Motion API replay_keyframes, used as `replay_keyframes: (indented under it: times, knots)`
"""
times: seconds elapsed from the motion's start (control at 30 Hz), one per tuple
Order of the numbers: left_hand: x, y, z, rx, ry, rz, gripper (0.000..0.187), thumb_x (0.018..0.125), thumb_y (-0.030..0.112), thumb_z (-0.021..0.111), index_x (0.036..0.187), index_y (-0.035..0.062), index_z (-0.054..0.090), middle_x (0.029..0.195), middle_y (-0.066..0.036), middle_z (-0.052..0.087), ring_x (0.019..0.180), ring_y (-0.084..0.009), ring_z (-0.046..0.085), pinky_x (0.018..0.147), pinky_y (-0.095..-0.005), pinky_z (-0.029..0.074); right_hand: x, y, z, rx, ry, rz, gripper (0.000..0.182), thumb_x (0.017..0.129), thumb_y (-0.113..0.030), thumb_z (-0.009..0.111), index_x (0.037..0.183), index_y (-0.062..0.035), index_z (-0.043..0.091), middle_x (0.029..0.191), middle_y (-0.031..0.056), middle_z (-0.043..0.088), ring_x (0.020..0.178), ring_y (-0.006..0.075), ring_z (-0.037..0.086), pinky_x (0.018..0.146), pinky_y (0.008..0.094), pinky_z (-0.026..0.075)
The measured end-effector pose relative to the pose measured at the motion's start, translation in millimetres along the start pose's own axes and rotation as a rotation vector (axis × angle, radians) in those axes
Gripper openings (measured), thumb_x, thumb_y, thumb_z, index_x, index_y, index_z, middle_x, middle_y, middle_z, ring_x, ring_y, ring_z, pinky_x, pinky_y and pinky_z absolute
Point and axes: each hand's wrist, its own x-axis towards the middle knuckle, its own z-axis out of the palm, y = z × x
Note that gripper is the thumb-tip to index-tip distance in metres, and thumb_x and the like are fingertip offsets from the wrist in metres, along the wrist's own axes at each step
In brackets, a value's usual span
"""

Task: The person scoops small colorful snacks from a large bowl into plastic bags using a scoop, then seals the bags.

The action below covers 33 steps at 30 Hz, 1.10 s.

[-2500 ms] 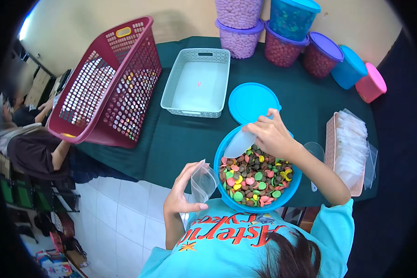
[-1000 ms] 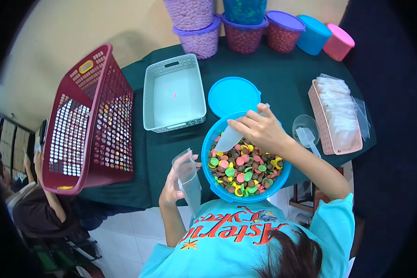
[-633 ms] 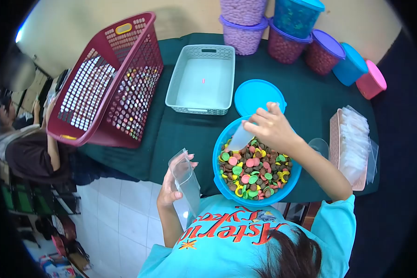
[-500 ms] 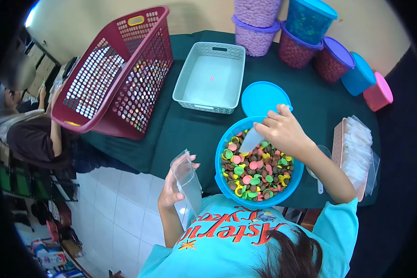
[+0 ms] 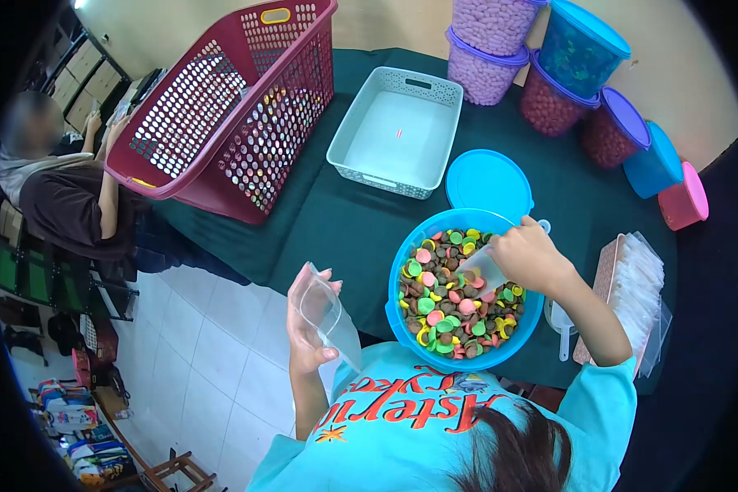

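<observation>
My left hand (image 5: 307, 328) holds a clear plastic pouch (image 5: 324, 312) with its mouth open, to the left of the blue tub and over the table's front edge. Brown, pink, green and yellow round pieces (image 5: 447, 303) fill much of the blue tub (image 5: 398, 320). Above the tub's right part, my right hand (image 5: 529, 258) is closed on a translucent scoop (image 5: 485, 271), whose end is down among the pieces. Behind the tub lies a round blue lid (image 5: 488, 182).
A maroon basket (image 5: 262, 176) and a pale green tray (image 5: 398, 123) stand at the back left. Lidded tubs (image 5: 549, 94) line the wall. A pink box (image 5: 605, 283) of clear bags and a white scoop (image 5: 563, 324) are at right. Another person (image 5: 74, 197) works at far left.
My right hand has moved right and down, and the scoop now dips into the pieces farther right. The pouch in my left hand looks wider open. The view has shifted slightly.
</observation>
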Motion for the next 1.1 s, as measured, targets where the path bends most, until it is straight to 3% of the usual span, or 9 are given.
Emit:
replay_keyframes:
  times: [0.17,0.23,0.33,0.47,0.67,0.87,1.1]
  knots:
    - [11,0,6,0.129,-0.01,-0.009,0.112,0.041,0.046,0.081,0.128,-0.0015,0.031,0.12,-0.017,0.041,0.108,-0.0271,0.045,0.09,-0.0389,0.037,-11,-10,-10,0.151,-0.07,0.119,0.006,0.068,-0.008,0.056,0.065,-0.0044,0.059,0.056,0.0092,0.058,0.053,0.0236,0.057,0.064,0.0341,0.038]
    - [14,-4,5,0.132,-0.029,0.037,0.112,0.04,0.047,0.081,0.127,-0.0022,0.032,0.12,-0.016,0.041,0.105,-0.0258,0.046,0.089,-0.0379,0.037,-14,-14,-10,0.092,-0.154,0.138,0.022,0.081,-0.02,0.05,0.073,-0.004,0.062,0.055,0.0117,0.056,0.054,0.0271,0.056,0.065,0.0352,0.041]
    - [25,-8,8,0.149,-0.055,0.139,0.111,0.04,0.047,0.081,0.126,-0.0036,0.033,0.118,-0.016,0.04,0.1,-0.0235,0.047,0.085,-0.036,0.038,-21,-22,-3,0.381,-0.131,0.2,0.023,0.082,-0.019,0.049,0.073,-0.0031,0.062,0.059,0.0152,0.058,0.058,0.0306,0.058,0.063,0.0396,0.044]
    - [48,-10,9,0.289,-0.158,0.223,0.109,0.038,0.049,0.081,0.123,-0.0052,0.038,0.117,-0.015,0.039,0.098,-0.0221,0.046,0.081,-0.0338,0.04,-14,-47,-4,0.486,-0.197,0.317,0.023,0.082,-0.02,0.048,0.076,-0.003,0.062,0.061,0.0174,0.058,0.061,0.0333,0.058,0.06,0.0432,0.045]
    - [77,-11,10,0.334,-0.425,0.146,0.107,0.039,0.043,0.083,0.123,-0.0059,0.039,0.115,-0.016,0.04,0.101,-0.0242,0.047,0.084,-0.0351,0.041,-13,-58,-1,0.792,-0.03,0.463,0.024,0.083,-0.019,0.047,0.079,-0.0016,0.062,0.064,0.0176,0.059,0.063,0.0336,0.058,0.061,0.0437,0.044]
    - [103,-17,17,0.314,-0.673,0.174,0.104,0.039,0.034,0.086,0.124,-0.0043,0.039,0.107,-0.017,0.051,0.097,-0.025,0.054,0.084,-0.0351,0.043,-32,-55,-20,0.875,0.071,0.635,0.027,0.083,-0.022,0.045,0.077,-0.001,0.061,0.066,0.0191,0.059,0.066,0.0353,0.058,0.062,0.0454,0.044]
    - [114,-13,35,0.393,-0.82,0.244,0.104,0.042,0.034,0.085,0.125,-0.0045,0.038,0.104,-0.018,0.057,0.093,-0.0257,0.056,0.081,-0.0349,0.045,-50,-51,-73,0.613,0.169,0.707,0.024,0.079,-0.018,0.049,0.07,0.0019,0.058,0.053,0.0176,0.053,0.053,0.035,0.054,0.053,0.0431,0.041]
